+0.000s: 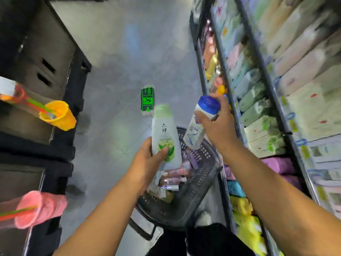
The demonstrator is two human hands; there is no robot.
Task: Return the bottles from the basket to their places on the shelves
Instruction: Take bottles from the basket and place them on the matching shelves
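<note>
Above the basket (200,183), which stands on the grey floor (120,52) close against the foot of the shelves (265,74), both hands are raised and each holds a bottle. The left hand (147,159) grips the lower half of a pale green bottle (164,130), thumb across its leaf label, with the bottle nearly upright and its cap pointing away from the person. The right hand (217,124) is curled round the upper part of a white bottle with a blue cap (194,132); this bottle is tilted, cap toward the shelves and base hanging over the far rim of the basket. The two bottles are near each other but apart. Inside the basket lie several more small bottles (173,175), pinkish and blurred, piled toward its left side. The shelves run along the right, packed with pastel packs, and an orange-capped bottle (221,89) stands at the shelf edge just beyond the right hand. A green sign (147,100) is stuck on the floor beyond the green bottle. On the left is a dark rack (55,52) with an orange cup (59,115) and a pink cloth head (42,207) sticking out.
</note>
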